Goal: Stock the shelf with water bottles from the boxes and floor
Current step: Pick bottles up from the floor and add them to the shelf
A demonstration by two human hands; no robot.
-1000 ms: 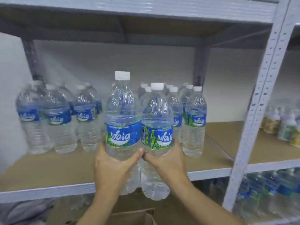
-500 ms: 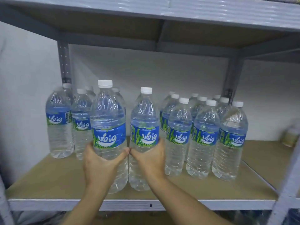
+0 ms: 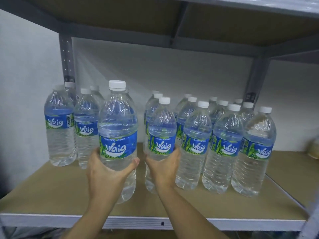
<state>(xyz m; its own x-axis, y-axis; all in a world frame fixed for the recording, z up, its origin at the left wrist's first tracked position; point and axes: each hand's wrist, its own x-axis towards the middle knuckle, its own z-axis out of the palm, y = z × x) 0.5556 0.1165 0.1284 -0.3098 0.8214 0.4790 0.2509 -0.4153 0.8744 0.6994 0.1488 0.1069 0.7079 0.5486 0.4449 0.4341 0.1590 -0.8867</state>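
My left hand grips a clear water bottle with a blue label and white cap, upright over the shelf board. My right hand grips a second bottle, which stands against the front row of the right group of bottles. The two held bottles are a little apart. Whether their bases touch the board I cannot tell. Several more bottles stand at the back left.
Grey metal uprights stand at the rear corners and the underside of the upper shelf is close overhead. A white wall is behind. Bare board lies in front of the left group. A blurred pale object sits at far right.
Both hands have carried the two bottles up from below the shelf edge and deeper onto the board. The right bottle now stands beside the right group, and the two bottles have moved apart.
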